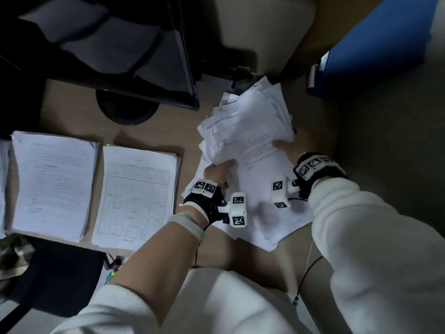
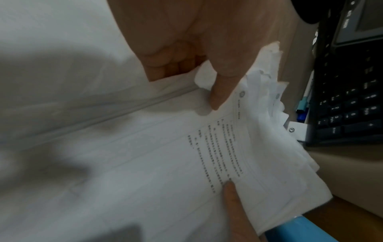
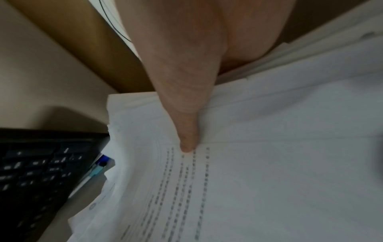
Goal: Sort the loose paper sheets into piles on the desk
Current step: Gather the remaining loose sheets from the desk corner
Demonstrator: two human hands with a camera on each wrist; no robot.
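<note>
A messy heap of loose white sheets (image 1: 250,131) lies fanned out at the right of the wooden desk (image 1: 72,109). My left hand (image 1: 218,173) grips the heap's left edge, its thumb (image 2: 219,91) lying on the top printed sheet (image 2: 217,155) and the fingers tucked beneath. My right hand (image 1: 292,144) grips the heap's right edge, with the thumb (image 3: 187,144) pressed on the printed text (image 3: 186,180) and the fingers hidden under the paper. Two squared piles lie to the left: a text pile (image 1: 51,186) and a pile topped by a form with tables (image 1: 136,196).
A dark monitor (image 1: 115,49) on a round base (image 1: 127,109) stands at the back left. A black keyboard (image 2: 350,104) and a blue pen (image 3: 99,167) lie beside the heap. A blue binder (image 1: 375,47) stands at the back right. A further paper edge (image 1: 3,186) shows at the far left.
</note>
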